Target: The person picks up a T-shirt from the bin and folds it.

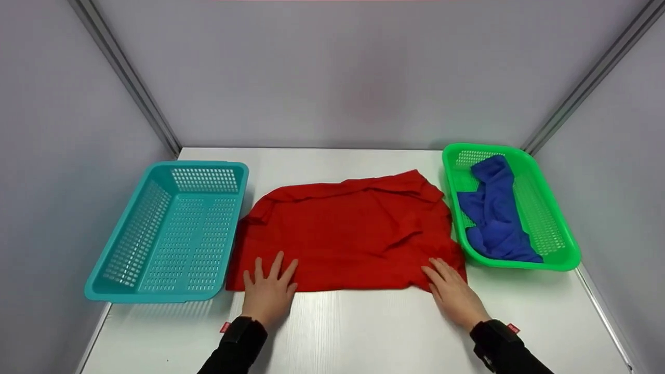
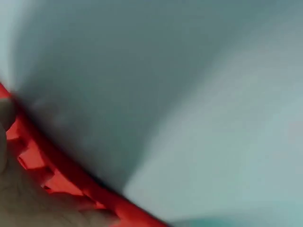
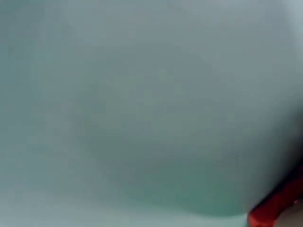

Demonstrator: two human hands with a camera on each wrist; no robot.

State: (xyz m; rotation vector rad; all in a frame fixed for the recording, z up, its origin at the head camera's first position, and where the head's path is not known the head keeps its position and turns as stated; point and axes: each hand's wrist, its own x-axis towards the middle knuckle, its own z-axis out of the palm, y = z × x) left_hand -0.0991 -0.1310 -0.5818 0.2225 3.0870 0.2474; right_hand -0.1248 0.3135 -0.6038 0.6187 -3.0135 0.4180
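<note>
A red cloth (image 1: 343, 228), creased and with its far edge turned over in places, lies across the middle of the white table. My left hand (image 1: 267, 298) rests on its near left part, fingers spread and straight. On the near right corner, my right hand (image 1: 457, 296) lies with its fingers extended over the fabric. The left wrist view has the thumb side of the left hand (image 2: 33, 203) against the cloth's red edge (image 2: 61, 165). Only a sliver of cloth (image 3: 267, 215) and of the right hand shows in the right wrist view.
A teal perforated basket (image 1: 166, 296) stands at the left, close to the cloth. At the right is a green basket (image 1: 550, 223) with a crumpled blue cloth (image 1: 496, 218) inside. Pale panels (image 1: 332, 72) enclose the table at the back and both sides.
</note>
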